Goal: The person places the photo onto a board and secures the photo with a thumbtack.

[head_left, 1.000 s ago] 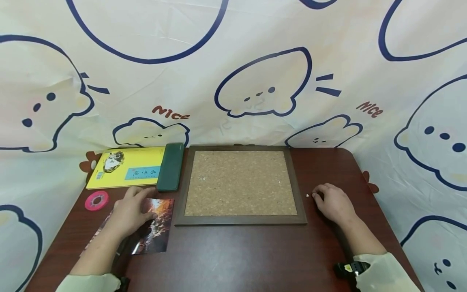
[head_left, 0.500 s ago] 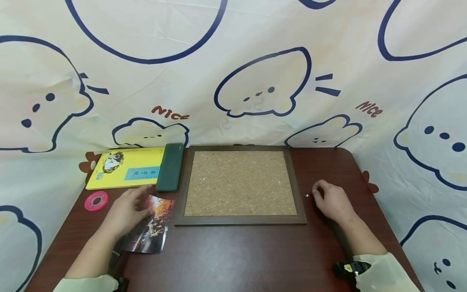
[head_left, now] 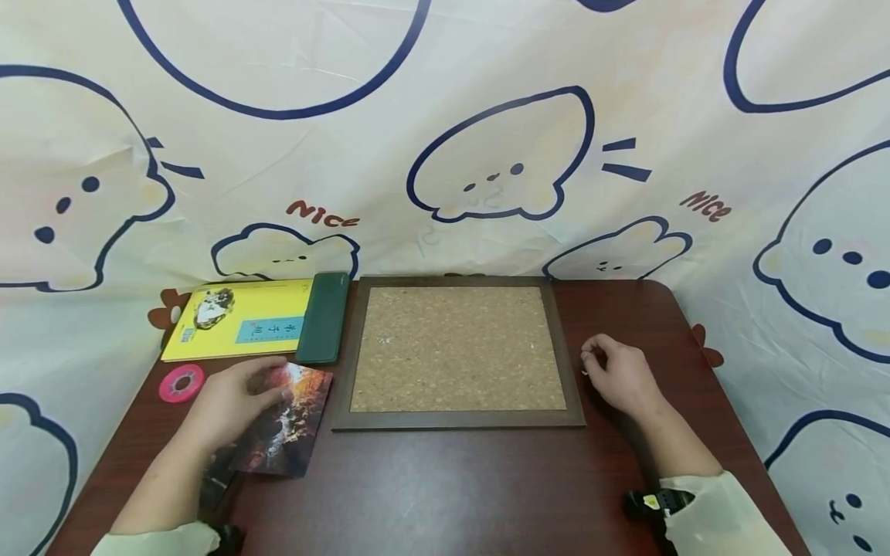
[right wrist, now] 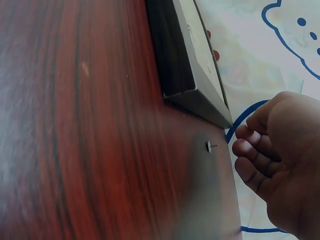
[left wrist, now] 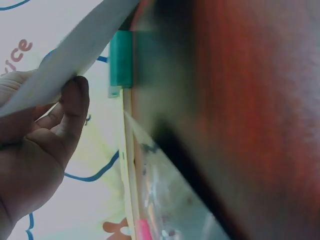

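My left hand (head_left: 229, 401) pinches a glossy photo print (head_left: 295, 417) between thumb and fingers at the left of the table. In the left wrist view the print's pale back (left wrist: 65, 60) faces the camera, lifted off the surface. Beneath that arm lies another glossy sheet (head_left: 219, 475), mostly hidden. On the right, my right hand (head_left: 622, 374) hovers with loosely curled fingers that hold nothing. A small metal thumbtack (right wrist: 209, 146) lies on its side on the table just below these fingers, close by the corner of the framed corkboard (head_left: 459, 347).
The corkboard lies flat mid-table, in a raised brown frame (head_left: 459, 419). Left of it are a dark green case (head_left: 324, 316) and a yellow book (head_left: 250, 301). A pink tape roll (head_left: 169, 386) sits near the left hand. A printed curtain (head_left: 487, 62) stands behind.
The left hand has lifted the photo print off the table and drawn it slightly back. My right hand has moved left, over the thumbtack.
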A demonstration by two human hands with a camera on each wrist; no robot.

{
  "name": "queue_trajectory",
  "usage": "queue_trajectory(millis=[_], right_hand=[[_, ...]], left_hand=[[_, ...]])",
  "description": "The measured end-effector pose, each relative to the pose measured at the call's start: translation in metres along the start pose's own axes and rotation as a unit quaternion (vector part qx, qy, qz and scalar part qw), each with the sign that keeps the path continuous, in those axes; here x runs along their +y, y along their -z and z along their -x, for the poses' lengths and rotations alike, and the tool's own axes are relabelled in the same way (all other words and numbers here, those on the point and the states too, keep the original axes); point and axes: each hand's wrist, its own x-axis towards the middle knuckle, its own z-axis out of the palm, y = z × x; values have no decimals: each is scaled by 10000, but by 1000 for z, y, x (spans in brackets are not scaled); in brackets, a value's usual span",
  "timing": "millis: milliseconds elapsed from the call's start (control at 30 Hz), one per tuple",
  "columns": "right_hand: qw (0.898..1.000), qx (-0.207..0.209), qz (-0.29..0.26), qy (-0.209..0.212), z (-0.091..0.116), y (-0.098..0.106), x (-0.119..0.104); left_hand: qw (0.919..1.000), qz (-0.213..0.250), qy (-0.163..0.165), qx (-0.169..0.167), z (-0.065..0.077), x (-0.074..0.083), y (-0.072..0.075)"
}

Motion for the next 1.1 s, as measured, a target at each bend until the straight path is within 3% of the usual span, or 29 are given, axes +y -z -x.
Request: queue_trajectory(millis=[200, 433, 767, 1100], right_hand=[[9999, 54, -120, 19, -4, -4, -5], [9997, 99, -223, 92, -7, -7, -12], [9993, 3, -307, 227, -16, -7, -25], [9988, -11, -333, 363, -30, -13, -41]], left_hand=[[9998, 163, 13, 100, -1, 6, 11], [9982, 386, -286, 360, -5, 17, 15], [9963, 855, 32, 7, -16, 32, 11], [9913, 1295, -55, -222, -31, 41, 3]])
